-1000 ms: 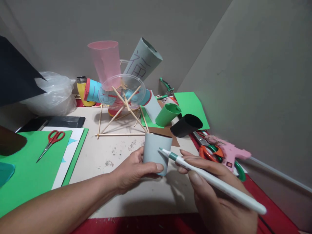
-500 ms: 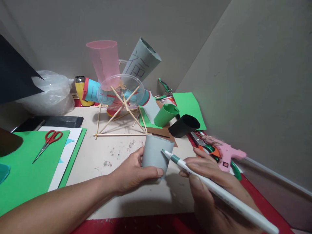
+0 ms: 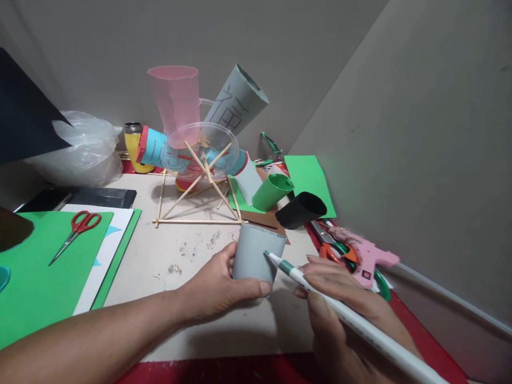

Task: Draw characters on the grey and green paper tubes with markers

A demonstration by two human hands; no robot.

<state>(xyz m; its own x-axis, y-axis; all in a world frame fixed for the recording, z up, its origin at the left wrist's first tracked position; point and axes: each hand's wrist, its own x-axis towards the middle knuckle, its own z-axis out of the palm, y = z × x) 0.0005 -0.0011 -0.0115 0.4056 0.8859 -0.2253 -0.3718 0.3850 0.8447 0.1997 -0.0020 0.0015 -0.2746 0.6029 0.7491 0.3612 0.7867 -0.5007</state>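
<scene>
A grey paper tube [image 3: 258, 255] stands slightly tilted in my left hand [image 3: 222, 285], with the thumb across its lower front and the fingers behind it. Its visible side looks plain. My right hand [image 3: 344, 309] is closed round a white marker pen [image 3: 360, 317] with a green band. The pen's green tip is at the tube's front surface; whether it touches I cannot tell. Behind the tube is a wheel-like model on a wooden stick frame [image 3: 200, 221], with clear discs [image 3: 218, 130], a pink cup [image 3: 176, 101] and a grey tube with purple strokes [image 3: 236, 101].
On the right lie a green tube [image 3: 272, 192], a black tube [image 3: 302, 209], a pink glue gun [image 3: 370, 256] and orange-handled scissors [image 3: 332, 253]. Red-handled scissors [image 3: 82, 223] rest on green sheets [image 3: 44, 272] at left. A plastic bag [image 3: 90, 146] and yellow bottle [image 3: 136, 149] stand behind.
The view has shifted slightly. Both hands keep their hold on the grey tube and the marker pen; the pen tip sits a touch lower against the tube.
</scene>
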